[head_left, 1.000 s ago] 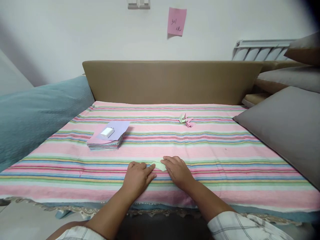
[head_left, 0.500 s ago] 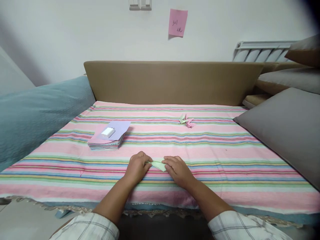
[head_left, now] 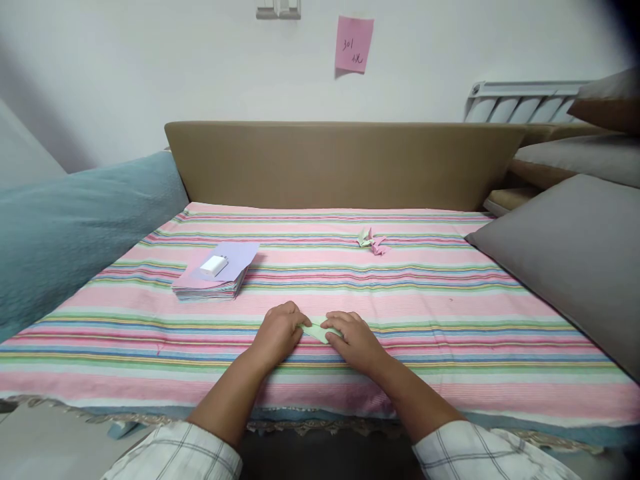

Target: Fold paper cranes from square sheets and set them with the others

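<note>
A small piece of folded light-green paper (head_left: 316,331) lies at the front middle of the striped cloth, between my two hands. My left hand (head_left: 280,331) pinches its left end, with the thumb and fingers closed on it. Its right end is held by my right hand (head_left: 353,339), fingers bent over the top and the thumb at the near side. Both ends of the paper are partly hidden under my fingers.
At the left, a stack of coloured paper (head_left: 213,287) carries a white charger plug (head_left: 214,265). Farther back lie folded paper figures, one green (head_left: 365,238) and one pink (head_left: 379,247). A grey cushion (head_left: 565,247) leans at the right; a blue-covered armrest (head_left: 95,227) borders the left.
My left hand has gone from pressing the paper with an outstretched finger to pinching its left end. My right hand stays at the right end, its thumb now slightly farther over the paper.
</note>
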{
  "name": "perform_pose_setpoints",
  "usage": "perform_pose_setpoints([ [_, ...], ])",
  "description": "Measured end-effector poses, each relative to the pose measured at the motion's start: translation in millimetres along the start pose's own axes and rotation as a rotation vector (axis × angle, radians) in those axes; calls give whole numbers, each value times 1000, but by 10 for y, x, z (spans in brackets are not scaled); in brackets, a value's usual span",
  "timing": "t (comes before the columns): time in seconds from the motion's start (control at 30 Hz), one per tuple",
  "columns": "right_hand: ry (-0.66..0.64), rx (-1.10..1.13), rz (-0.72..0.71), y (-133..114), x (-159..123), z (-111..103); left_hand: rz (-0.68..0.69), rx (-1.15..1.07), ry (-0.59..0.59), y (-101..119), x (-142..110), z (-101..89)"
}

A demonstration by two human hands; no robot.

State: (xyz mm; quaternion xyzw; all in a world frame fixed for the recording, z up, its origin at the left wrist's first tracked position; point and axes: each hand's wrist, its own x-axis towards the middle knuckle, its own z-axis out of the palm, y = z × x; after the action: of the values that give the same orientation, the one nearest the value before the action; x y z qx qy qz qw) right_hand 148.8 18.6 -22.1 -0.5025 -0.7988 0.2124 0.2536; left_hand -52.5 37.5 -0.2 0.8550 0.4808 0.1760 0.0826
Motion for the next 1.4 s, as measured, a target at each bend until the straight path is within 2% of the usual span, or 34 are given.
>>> perform_pose_setpoints([
  [0.33,10,-45,-13,-7,-11,14,-186,46,-188,43,10,-151],
  [0.53,5,-52,-13,-3,-4,24,-242,15,-231,53,30,-206],
  [0.83,11,-64,-2,-12,-11,25,-257,3,-235,27,29,-184],
  [1.17,130,-12,47,-69,16,93,-271,42,-184,33,10,-116],
  [1.4,152,-30,70,-88,3,109,-267,102,-191,40,19,-92],
])
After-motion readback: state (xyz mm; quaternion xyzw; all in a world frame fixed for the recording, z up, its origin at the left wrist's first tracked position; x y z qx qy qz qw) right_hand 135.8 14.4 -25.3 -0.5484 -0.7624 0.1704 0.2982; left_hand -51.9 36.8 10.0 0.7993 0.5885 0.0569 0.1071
